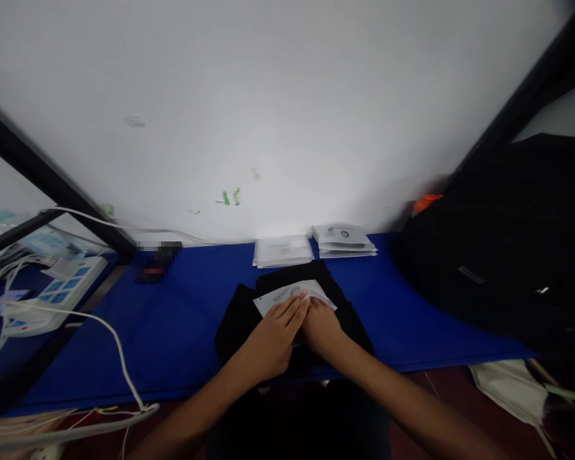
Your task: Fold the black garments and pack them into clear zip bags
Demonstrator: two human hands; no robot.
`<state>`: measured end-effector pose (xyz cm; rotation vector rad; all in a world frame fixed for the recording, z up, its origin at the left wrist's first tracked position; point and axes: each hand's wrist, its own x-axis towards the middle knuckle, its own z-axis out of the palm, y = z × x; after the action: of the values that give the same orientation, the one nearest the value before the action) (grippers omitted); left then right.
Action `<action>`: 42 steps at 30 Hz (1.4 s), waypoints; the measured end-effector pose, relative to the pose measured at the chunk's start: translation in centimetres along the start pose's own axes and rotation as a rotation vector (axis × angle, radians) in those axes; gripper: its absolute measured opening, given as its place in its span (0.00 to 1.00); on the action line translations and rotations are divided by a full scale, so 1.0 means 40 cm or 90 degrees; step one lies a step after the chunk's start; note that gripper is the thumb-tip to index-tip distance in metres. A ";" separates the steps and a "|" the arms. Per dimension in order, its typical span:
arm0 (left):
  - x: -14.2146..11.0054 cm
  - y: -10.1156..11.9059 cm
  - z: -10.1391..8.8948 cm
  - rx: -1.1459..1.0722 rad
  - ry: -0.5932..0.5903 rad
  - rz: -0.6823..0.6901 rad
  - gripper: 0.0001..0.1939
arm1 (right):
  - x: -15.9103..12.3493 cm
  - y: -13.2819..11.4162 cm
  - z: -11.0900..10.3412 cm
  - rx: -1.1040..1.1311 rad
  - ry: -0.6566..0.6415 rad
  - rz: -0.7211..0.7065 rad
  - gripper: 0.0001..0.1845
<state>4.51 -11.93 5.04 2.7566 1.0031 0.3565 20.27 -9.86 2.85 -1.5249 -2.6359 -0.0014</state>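
A thin white packet (275, 298) with dark printing lies on a folded black cloth (237, 319) in front of me. My left hand (275, 335) rests on the packet with its fingers stretched out flat, their tips near its middle. Right beside it, my right hand (322, 326) is closed at the packet's near right part, its fingers curled and partly hidden. The two hands touch each other. Just behind the cloth are two piles of similar white packets, a left pile (283, 251) and a right pile (345, 240).
The blue-covered surface (172, 338) meets a white wall (287, 115). A black bag (503, 243) stands at the right. At the left are a dark object (156, 263), a white power strip (67, 294) and loose white cables (119, 345). White cloth (510, 386) hangs low at the right.
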 end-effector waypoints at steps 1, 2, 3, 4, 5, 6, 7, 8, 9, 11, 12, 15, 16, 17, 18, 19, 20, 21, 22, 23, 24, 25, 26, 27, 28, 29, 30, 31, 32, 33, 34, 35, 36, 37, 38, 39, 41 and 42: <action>-0.001 -0.004 0.000 -0.007 0.003 0.000 0.53 | -0.007 -0.005 0.000 -0.004 0.023 -0.042 0.25; -0.003 -0.007 0.000 -0.013 0.007 -0.002 0.53 | -0.013 -0.009 0.001 -0.005 0.048 -0.090 0.28; -0.004 -0.008 0.000 -0.016 0.009 -0.006 0.53 | -0.020 -0.011 0.004 -0.001 0.071 -0.137 0.29; -0.006 -0.006 0.000 -0.016 0.008 -0.011 0.53 | -0.025 -0.013 0.008 0.007 0.086 -0.174 0.30; -0.007 -0.002 0.000 -0.015 0.002 -0.014 0.54 | -0.028 -0.014 0.014 0.017 0.090 -0.193 0.29; -0.009 0.004 0.001 -0.011 -0.009 -0.015 0.54 | -0.030 -0.015 0.021 0.025 0.081 -0.197 0.28; -0.010 0.010 0.001 -0.008 -0.022 -0.013 0.55 | -0.031 -0.016 0.028 0.029 0.063 -0.187 0.27; -0.011 0.017 0.002 -0.006 -0.036 -0.009 0.56 | -0.030 -0.016 0.035 0.032 0.041 -0.169 0.27; -0.013 0.023 0.001 -0.007 -0.049 -0.005 0.56 | -0.029 -0.017 0.042 0.033 0.020 -0.148 0.26; -0.020 0.028 -0.003 -0.017 -0.065 -0.002 0.56 | -0.025 -0.017 0.048 0.037 -0.020 -0.121 0.26; -0.025 0.027 -0.007 -0.026 -0.069 0.003 0.55 | -0.023 -0.015 0.046 0.044 -0.040 -0.122 0.26; -0.050 0.012 -0.024 -0.062 -0.076 0.041 0.52 | -0.024 -0.003 0.018 0.122 -0.091 -0.146 0.23; -0.060 0.005 -0.029 -0.074 -0.070 0.051 0.51 | -0.026 0.004 0.002 0.176 -0.091 -0.143 0.21; -0.071 -0.002 -0.033 -0.084 -0.055 0.053 0.49 | -0.029 0.010 -0.014 0.241 -0.079 -0.132 0.20; -0.081 -0.009 -0.034 -0.093 -0.028 0.044 0.47 | -0.034 0.016 -0.031 0.306 -0.058 -0.115 0.19; -0.090 -0.016 -0.034 -0.100 0.012 0.031 0.42 | -0.038 0.021 -0.045 0.362 -0.032 -0.096 0.18; -0.098 -0.022 -0.032 -0.106 0.063 0.022 0.36 | -0.044 0.025 -0.058 0.402 -0.006 -0.079 0.18; -0.103 -0.027 -0.029 -0.109 0.118 0.018 0.29 | -0.049 0.028 -0.067 0.424 0.017 -0.067 0.18; -0.106 -0.032 -0.025 -0.110 0.174 0.022 0.22 | -0.056 0.029 -0.074 0.431 0.039 -0.062 0.17; -0.108 -0.036 -0.022 -0.110 0.223 0.029 0.16 | -0.063 0.029 -0.079 0.428 0.072 -0.061 0.16; -0.108 -0.039 -0.019 -0.112 0.264 0.038 0.12 | -0.070 0.027 -0.082 0.417 0.120 -0.067 0.14; -0.107 -0.042 -0.017 -0.114 0.297 0.044 0.10 | -0.077 0.024 -0.086 0.402 0.188 -0.083 0.12; -0.105 -0.043 -0.017 -0.120 0.323 0.046 0.09 | -0.083 0.020 -0.089 0.383 0.267 -0.111 0.12; -0.101 -0.044 -0.017 -0.129 0.347 0.050 0.09 | -0.088 0.014 -0.094 0.359 0.342 -0.148 0.12; -0.097 -0.043 -0.017 -0.140 0.369 0.053 0.09 | -0.090 0.007 -0.099 0.330 0.403 -0.187 0.12; -0.091 -0.040 -0.017 -0.151 0.387 0.056 0.09 | -0.089 -0.001 -0.104 0.299 0.438 -0.225 0.12; -0.085 -0.036 -0.017 -0.161 0.406 0.060 0.09 | -0.086 -0.008 -0.108 0.270 0.451 -0.255 0.12; -0.078 -0.031 -0.017 -0.170 0.425 0.063 0.09 | -0.081 -0.014 -0.111 0.246 0.454 -0.275 0.12; -0.071 -0.025 -0.017 -0.181 0.441 0.063 0.08 | -0.075 -0.020 -0.112 0.230 0.454 -0.287 0.10; -0.064 -0.019 -0.016 -0.195 0.453 0.064 0.07 | -0.068 -0.023 -0.112 0.222 0.457 -0.296 0.09; -0.057 -0.012 -0.015 -0.213 0.462 0.063 0.06 | -0.061 -0.024 -0.110 0.224 0.465 -0.305 0.07; -0.051 -0.006 -0.014 -0.234 0.466 0.061 0.05 | -0.055 -0.023 -0.107 0.232 0.477 -0.316 0.05; -0.045 0.000 -0.012 -0.256 0.467 0.056 0.05 | -0.051 -0.020 -0.104 0.246 0.486 -0.326 0.04; -0.041 0.005 -0.011 -0.275 0.464 0.047 0.04 | -0.047 -0.016 -0.102 0.264 0.489 -0.332 0.02; -0.037 0.008 -0.010 -0.290 0.461 0.040 0.04 | -0.045 -0.011 -0.099 0.285 0.487 -0.335 0.01; -0.035 0.011 -0.009 -0.299 0.463 0.033 0.04 | -0.043 -0.006 -0.098 0.306 0.478 -0.332 0.02; -0.035 0.013 -0.009 -0.314 0.462 0.026 0.04 | -0.041 0.009 -0.095 0.331 0.439 -0.326 0.05; -0.037 0.012 -0.011 -0.320 0.461 0.027 0.04 | -0.040 0.021 -0.093 0.329 0.419 -0.328 0.06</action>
<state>3.59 -13.22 5.34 2.1977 0.8157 1.4577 22.08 -11.02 6.37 -0.5346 -2.1637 0.1095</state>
